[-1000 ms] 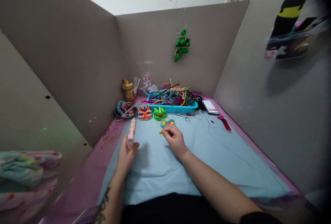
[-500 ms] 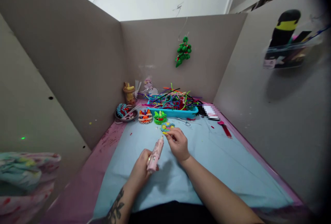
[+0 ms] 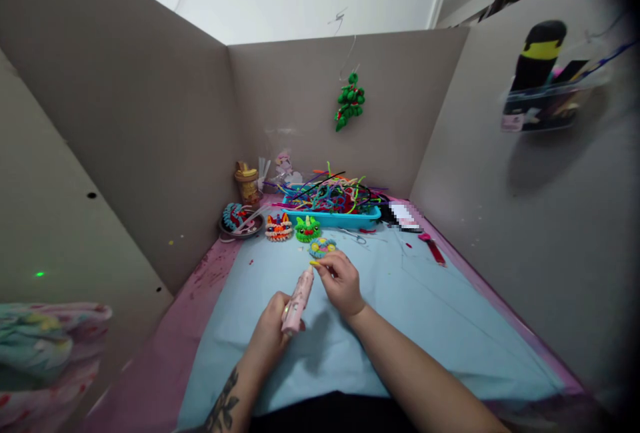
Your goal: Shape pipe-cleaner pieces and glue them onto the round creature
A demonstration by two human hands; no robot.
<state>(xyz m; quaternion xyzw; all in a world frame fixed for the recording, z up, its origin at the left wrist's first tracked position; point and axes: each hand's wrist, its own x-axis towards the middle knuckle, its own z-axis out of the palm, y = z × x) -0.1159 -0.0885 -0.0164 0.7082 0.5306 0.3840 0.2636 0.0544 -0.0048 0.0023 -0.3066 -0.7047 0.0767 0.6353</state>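
My left hand is wrapped round a pink patterned glue gun, its pale nozzle pointing up and away. Between the fingertips of my right hand is a small yellow piece, too small to make out fully. The nozzle is at the yellow piece; whether they touch I cannot tell. Just beyond my right fingers lies a blue, pink and yellow fuzzy piece. Behind it sit a green fuzzy animal head and an orange and white one.
A blue tray heaped with coloured pipe cleaners stands at the back. A bowl with a blue-red piece is left of it. Tweezers or scissors, a phone-like blurred item and a red tool lie right. Grey panels surround the table.
The glue gun's nozzle and the yellow piece have come together. The whole view has shifted slightly; both hands keep their grips.
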